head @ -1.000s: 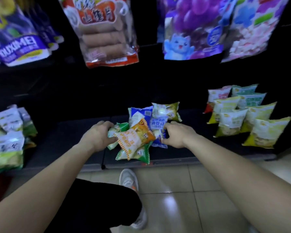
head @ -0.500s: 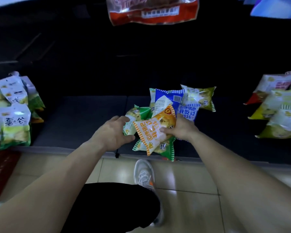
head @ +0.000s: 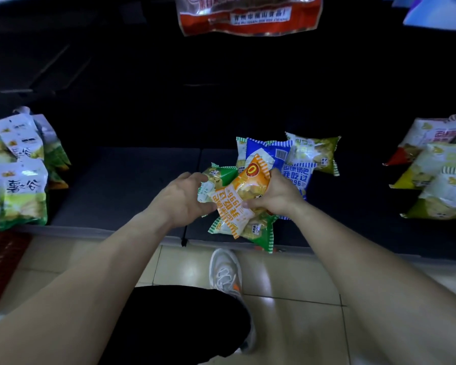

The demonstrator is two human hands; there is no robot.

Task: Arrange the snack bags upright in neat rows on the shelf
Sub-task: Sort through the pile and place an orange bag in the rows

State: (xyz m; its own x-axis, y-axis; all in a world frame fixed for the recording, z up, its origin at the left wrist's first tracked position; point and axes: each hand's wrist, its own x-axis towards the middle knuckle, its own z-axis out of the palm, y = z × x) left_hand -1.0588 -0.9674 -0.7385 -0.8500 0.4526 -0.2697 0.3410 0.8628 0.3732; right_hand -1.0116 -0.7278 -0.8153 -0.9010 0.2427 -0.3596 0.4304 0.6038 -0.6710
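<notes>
At the shelf's (head: 121, 185) front edge, both hands, the left hand (head: 181, 198) and the right hand (head: 277, 196), close on a loose heap of snack bags (head: 244, 192), and the green bag (head: 258, 231) overhanging could slip off.

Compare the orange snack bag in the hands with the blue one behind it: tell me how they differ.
The orange snack bag is gripped by the right hand, with the left hand beside it; the blue snack bag lies in the pile on the shelf, not gripped. The orange bag sits on top, fully in view; the blue bag is partly covered. Orange-and-white print against blue-and-white. Both are small, puffy, striped-edged packets, neither standing upright.
</notes>
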